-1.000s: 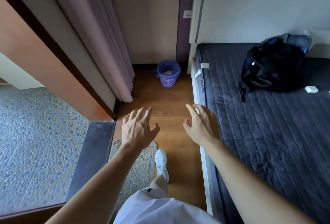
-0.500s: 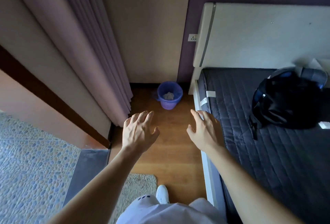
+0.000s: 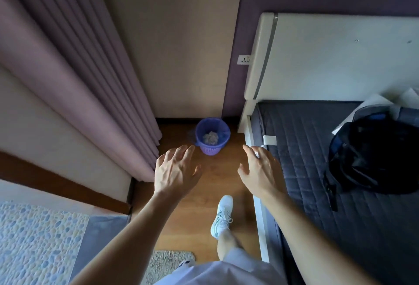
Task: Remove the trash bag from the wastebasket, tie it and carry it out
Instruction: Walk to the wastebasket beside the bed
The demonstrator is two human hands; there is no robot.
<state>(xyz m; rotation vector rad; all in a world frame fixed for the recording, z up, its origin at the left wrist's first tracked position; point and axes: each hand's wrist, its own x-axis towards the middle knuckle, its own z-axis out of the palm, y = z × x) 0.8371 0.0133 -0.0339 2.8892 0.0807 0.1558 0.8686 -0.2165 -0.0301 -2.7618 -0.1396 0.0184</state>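
Closer now than a second ago, the purple wastebasket (image 3: 212, 138) stands upright on the wooden floor (image 3: 213, 185) in the corner, mouth up, its trash bag (image 3: 223, 128) lining the rim with crumpled paper inside. Curtain (image 3: 95, 94) folds hang at its left, the bed (image 3: 317, 148) with a black backpack (image 3: 371, 155) at its right. Left hand (image 3: 175, 170) and right hand (image 3: 260, 167) reach forward, fingers spread, holding nothing, short of the basket. One white shoe (image 3: 223, 215) steps ahead on bare floor.
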